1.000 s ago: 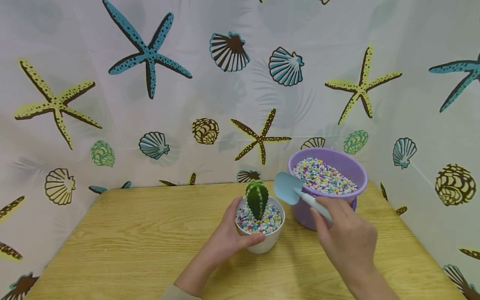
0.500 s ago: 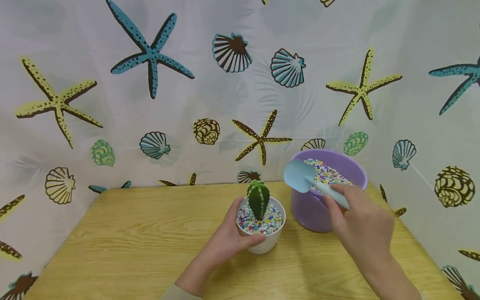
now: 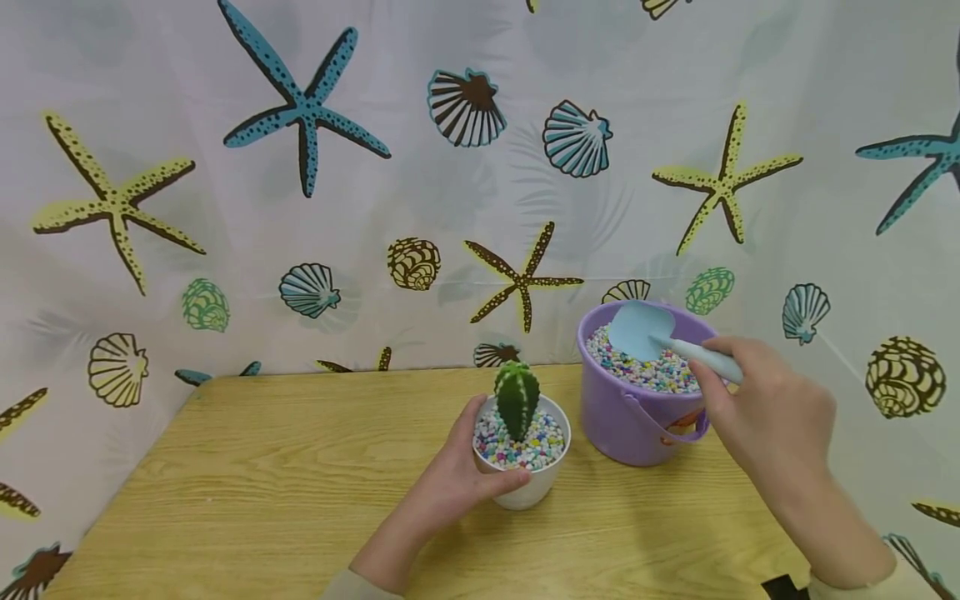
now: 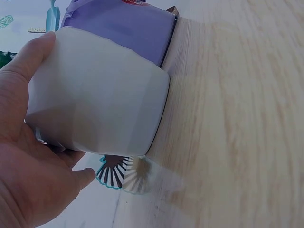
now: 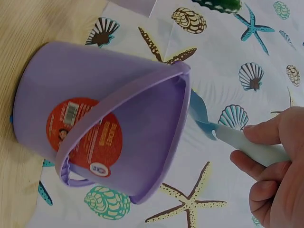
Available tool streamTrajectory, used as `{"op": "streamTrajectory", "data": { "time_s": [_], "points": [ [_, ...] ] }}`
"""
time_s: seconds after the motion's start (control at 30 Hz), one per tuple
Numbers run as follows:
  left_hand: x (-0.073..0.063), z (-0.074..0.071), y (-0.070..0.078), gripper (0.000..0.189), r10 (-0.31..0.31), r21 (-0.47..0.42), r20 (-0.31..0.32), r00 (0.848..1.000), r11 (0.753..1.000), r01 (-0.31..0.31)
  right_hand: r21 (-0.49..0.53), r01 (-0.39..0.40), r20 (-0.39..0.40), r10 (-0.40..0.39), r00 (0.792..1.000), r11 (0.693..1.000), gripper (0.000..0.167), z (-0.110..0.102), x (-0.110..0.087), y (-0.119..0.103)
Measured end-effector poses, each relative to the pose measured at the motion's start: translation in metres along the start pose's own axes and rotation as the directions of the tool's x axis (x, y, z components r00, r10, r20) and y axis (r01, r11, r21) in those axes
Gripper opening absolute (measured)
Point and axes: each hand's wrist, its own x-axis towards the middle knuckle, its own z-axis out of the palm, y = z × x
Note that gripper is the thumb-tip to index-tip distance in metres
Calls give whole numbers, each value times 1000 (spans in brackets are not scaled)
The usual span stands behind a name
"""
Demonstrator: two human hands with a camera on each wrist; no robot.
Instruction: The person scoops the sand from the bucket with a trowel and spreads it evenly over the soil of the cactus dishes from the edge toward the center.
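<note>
My left hand (image 3: 468, 467) grips a white pot (image 4: 99, 90) around its side, thumb at the near rim. A green cactus (image 3: 517, 400) stands in that pot among small multicoloured pebbles (image 3: 525, 446). My right hand (image 3: 776, 408) holds a light blue toy shovel (image 3: 641, 331) by its pale handle (image 5: 251, 146). The shovel's blade is over the purple bucket (image 3: 630, 429), which is filled with the same sort of pebbles. In the right wrist view the blade shows at the bucket's rim, partly hidden behind it.
The bucket's handle (image 5: 118, 107) hangs down its side, across a red label (image 5: 88, 137). Both containers stand on a wooden table (image 3: 300, 467). Behind and to the right hangs a white cloth (image 3: 360, 183) printed with starfish and shells.
My right hand has moved right and slightly up, carrying the shovel from beside the pot to over the bucket. The bucket's handle and label came into view. The left hand still holds the pot.
</note>
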Motion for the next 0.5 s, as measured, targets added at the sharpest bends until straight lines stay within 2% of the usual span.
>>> {"op": "streamTrajectory", "data": {
  "time_s": [0.1, 0.2, 0.27, 0.4, 0.5],
  "points": [
    [0, 0, -1, 124, -3, 6, 4, 1000, 1000, 3, -1, -37, 55, 37, 998, 999, 27, -1, 4, 7],
    [1, 0, -2, 125, -8, 4, 6, 1000, 1000, 8, 5, -89, 139, 88, 986, 996, 28, -3, 9, 13],
    [1, 0, -2, 126, -10, 2, 7, 1000, 1000, 10, 2, -132, 209, 129, 969, 991, 29, -5, 12, 18],
    [2, 0, -4, 126, -11, 1, 9, 1000, 1000, 11, -21, -200, 334, 196, 922, 980, 33, -9, 18, 28],
    [1, 0, -4, 126, -10, -7, 12, 1000, 1000, 10, -42, -228, 386, 227, 894, 973, 35, -12, 21, 34]
  ]
}}
